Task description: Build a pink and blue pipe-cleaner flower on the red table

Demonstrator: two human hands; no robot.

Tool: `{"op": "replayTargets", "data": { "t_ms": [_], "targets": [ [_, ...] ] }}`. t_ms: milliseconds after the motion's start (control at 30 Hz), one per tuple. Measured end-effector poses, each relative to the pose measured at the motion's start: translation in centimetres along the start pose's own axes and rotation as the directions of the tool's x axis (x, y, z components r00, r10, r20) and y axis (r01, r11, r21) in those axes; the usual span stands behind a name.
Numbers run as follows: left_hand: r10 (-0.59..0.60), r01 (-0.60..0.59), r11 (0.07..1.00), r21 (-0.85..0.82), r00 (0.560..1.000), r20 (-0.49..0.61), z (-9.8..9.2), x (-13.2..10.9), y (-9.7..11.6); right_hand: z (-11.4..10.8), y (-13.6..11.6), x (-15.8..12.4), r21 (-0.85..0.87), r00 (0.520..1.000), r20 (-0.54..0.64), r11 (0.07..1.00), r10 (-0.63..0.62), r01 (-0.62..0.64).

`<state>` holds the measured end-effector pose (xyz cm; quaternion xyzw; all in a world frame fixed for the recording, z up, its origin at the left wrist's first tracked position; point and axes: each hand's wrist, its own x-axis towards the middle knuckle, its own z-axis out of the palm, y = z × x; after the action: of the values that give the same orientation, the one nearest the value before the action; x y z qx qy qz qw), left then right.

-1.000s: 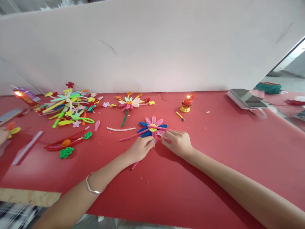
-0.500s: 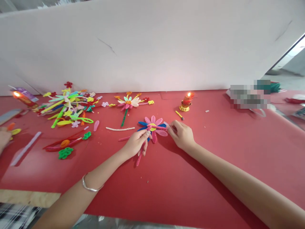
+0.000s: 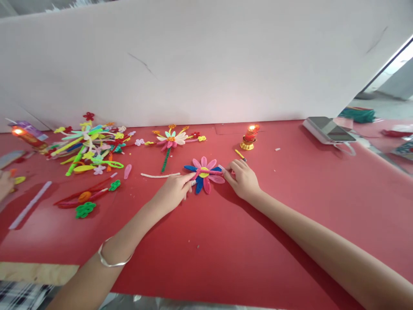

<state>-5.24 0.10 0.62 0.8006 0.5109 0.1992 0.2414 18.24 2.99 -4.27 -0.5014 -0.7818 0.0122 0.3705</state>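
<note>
A pipe-cleaner flower (image 3: 204, 173) with pink and blue petals and a yellow centre lies on the red table (image 3: 290, 206). A pink pipe cleaner crosses its centre. My left hand (image 3: 174, 189) has its fingers curled and pinches the left end of that pink pipe cleaner beside the flower. My right hand (image 3: 242, 178) is closed on the pipe cleaner's right end, just right of the petals. A silver bangle sits on my left wrist.
A white pipe cleaner (image 3: 159, 175) lies left of the flower. Behind it lie a finished flower (image 3: 171, 140) and a pile of colourful pieces (image 3: 90, 146). A lit candle (image 3: 250, 137) stands behind my right hand, a phone (image 3: 329, 130) far right. Another person's hand (image 3: 4, 183) is at the left edge.
My hands have drawn the pink pipe cleaner tighter across the flower; its long left tail is no longer seen. The left hand has moved up beside the petals, and the view shifted slightly.
</note>
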Motion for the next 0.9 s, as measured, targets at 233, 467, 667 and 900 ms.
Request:
{"op": "replayTargets", "data": {
  "t_ms": [233,467,667,900],
  "targets": [
    [0.163,-0.168,0.876,0.452,0.985,0.051,1.1,0.1,-0.5,0.3,0.2,0.1,-0.037,0.999,0.035,0.998,-0.041,0.042],
    [0.071,-0.113,0.802,0.587,0.993,0.093,1.5,-0.1,-0.4,0.3,0.0,0.1,-0.059,0.998,0.059,0.998,-0.031,0.035],
    [0.04,-0.095,0.775,0.625,0.994,0.102,1.7,0.0,-0.3,0.2,-0.1,0.1,-0.016,0.996,0.082,0.999,-0.046,0.048],
    [0.014,-0.091,0.767,0.636,0.992,0.125,1.9,0.1,-0.3,0.2,-0.3,0.1,0.053,0.991,0.094,0.994,-0.095,0.09]
  ]
}}
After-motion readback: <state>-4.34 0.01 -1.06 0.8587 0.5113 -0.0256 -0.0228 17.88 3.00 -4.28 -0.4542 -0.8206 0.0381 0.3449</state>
